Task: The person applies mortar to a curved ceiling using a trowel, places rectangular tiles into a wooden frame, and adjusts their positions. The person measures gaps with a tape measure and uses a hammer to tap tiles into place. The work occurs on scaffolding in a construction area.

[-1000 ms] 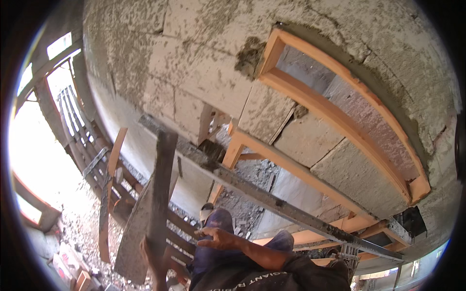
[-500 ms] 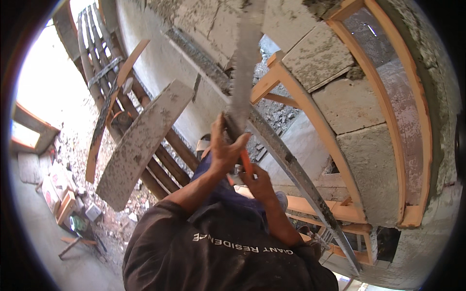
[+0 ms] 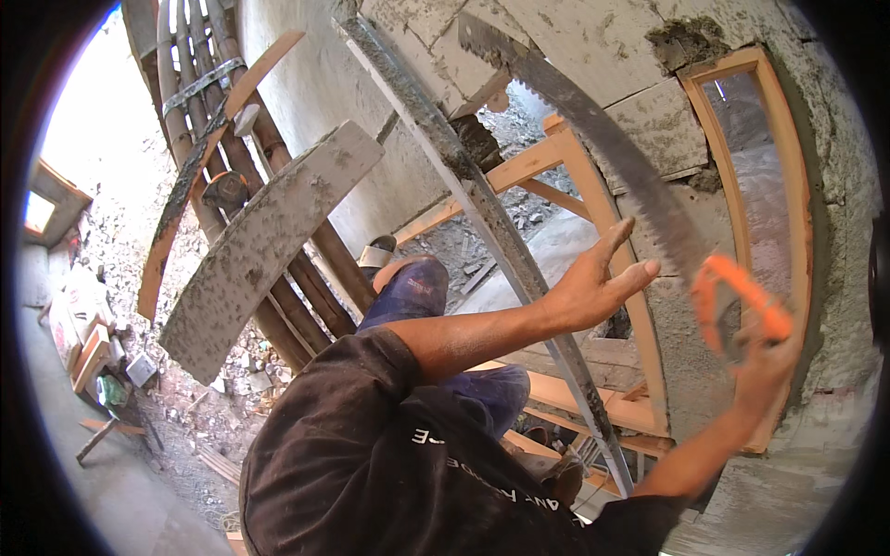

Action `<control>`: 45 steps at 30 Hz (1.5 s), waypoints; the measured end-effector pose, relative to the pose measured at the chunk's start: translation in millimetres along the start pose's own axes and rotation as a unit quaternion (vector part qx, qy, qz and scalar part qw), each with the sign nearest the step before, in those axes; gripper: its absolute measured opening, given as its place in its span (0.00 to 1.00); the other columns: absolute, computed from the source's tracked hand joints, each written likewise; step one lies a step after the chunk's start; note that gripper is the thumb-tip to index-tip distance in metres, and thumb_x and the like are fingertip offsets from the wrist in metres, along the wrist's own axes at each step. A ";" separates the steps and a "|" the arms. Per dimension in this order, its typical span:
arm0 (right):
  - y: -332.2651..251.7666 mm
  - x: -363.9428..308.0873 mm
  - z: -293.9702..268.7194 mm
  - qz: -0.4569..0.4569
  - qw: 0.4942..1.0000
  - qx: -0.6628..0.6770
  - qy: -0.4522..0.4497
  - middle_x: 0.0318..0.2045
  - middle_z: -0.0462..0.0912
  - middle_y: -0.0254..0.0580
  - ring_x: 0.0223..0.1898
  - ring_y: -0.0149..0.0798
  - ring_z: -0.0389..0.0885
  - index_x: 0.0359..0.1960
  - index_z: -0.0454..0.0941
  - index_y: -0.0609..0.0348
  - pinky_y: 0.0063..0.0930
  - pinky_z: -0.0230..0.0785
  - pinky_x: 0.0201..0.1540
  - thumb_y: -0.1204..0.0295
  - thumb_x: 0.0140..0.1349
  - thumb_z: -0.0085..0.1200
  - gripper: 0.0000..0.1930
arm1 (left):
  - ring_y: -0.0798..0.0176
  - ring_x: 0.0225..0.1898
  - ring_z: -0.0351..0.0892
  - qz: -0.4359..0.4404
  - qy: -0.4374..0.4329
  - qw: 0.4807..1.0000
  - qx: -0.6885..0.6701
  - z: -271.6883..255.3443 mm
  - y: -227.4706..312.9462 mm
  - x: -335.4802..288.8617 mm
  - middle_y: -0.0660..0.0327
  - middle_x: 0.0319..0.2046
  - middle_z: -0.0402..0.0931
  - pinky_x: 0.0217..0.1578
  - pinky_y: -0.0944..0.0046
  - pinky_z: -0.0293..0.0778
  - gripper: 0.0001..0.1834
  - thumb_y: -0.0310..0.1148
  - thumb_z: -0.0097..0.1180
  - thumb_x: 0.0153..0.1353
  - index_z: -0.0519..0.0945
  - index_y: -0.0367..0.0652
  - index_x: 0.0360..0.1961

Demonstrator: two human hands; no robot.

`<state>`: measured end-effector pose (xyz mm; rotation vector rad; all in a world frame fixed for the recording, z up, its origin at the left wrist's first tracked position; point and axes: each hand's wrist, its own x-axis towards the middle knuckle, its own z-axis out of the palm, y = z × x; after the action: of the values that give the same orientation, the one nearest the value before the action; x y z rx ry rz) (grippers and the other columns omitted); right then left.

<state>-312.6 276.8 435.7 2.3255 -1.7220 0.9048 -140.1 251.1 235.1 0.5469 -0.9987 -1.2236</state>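
Observation:
My right hand (image 3: pixel 768 360) is closed round the orange handle of a handsaw (image 3: pixel 607 130) on the right side of the head view. The saw's long, worn grey blade slants up and to the left, its toothed edge on the lower left. My left hand (image 3: pixel 595 289) is open, thumb and fingers spread, with nothing in it. Its fingertips come near the blade but appear apart from it. Behind the left hand stands a light wooden window frame (image 3: pixel 601 190) set in the block wall (image 3: pixel 691 222). The saw's handle is a little blurred.
A mortar-spattered metal bar (image 3: pixel 505 232) runs diagonally under my left forearm. To the left, a speckled grey plank (image 3: pixel 269 246) and a curved wooden strip (image 3: pixel 185 208) lie across round poles (image 3: pixel 306 306). A second wooden frame (image 3: pixel 802 241) is at the right. Rubble (image 3: pixel 246 375) covers ground at left.
The saw has swung from upright in front of me to the right, tilted, in my right hand. My left hand has come off the saw and opened, moving right.

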 end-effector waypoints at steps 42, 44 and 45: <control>-140.7 298.7 89.8 -0.065 0.874 -0.212 -0.433 0.20 0.70 0.30 0.19 0.24 0.66 0.31 0.70 0.58 0.21 0.60 0.22 0.60 0.49 0.59 0.17 | 0.51 0.50 0.73 -0.180 0.298 0.885 0.308 -280.8 -65.2 -156.0 0.47 0.47 0.73 0.51 0.61 0.67 0.20 0.40 0.52 0.61 0.75 0.35 0.47; -140.0 295.5 69.4 -0.100 0.865 -0.241 -0.428 0.25 0.73 0.34 0.27 0.26 0.71 0.34 0.72 0.62 0.23 0.65 0.32 0.60 0.53 0.55 0.17 | 0.48 0.52 0.71 -0.136 0.295 0.866 0.380 -288.0 -64.3 -155.0 0.48 0.47 0.73 0.52 0.58 0.66 0.19 0.40 0.54 0.59 0.75 0.36 0.46; -147.5 288.5 57.9 -0.126 0.868 -0.263 -0.403 0.29 0.77 0.38 0.33 0.28 0.74 0.38 0.74 0.65 0.25 0.67 0.38 0.60 0.56 0.53 0.18 | 0.47 0.52 0.70 -0.110 0.300 0.846 0.426 -296.2 -65.5 -158.6 0.48 0.48 0.73 0.53 0.57 0.65 0.18 0.40 0.55 0.59 0.76 0.37 0.45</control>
<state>-105.1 62.9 575.6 2.5491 -1.5039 -0.6243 77.6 335.5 -15.2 1.6730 -0.9011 -0.6471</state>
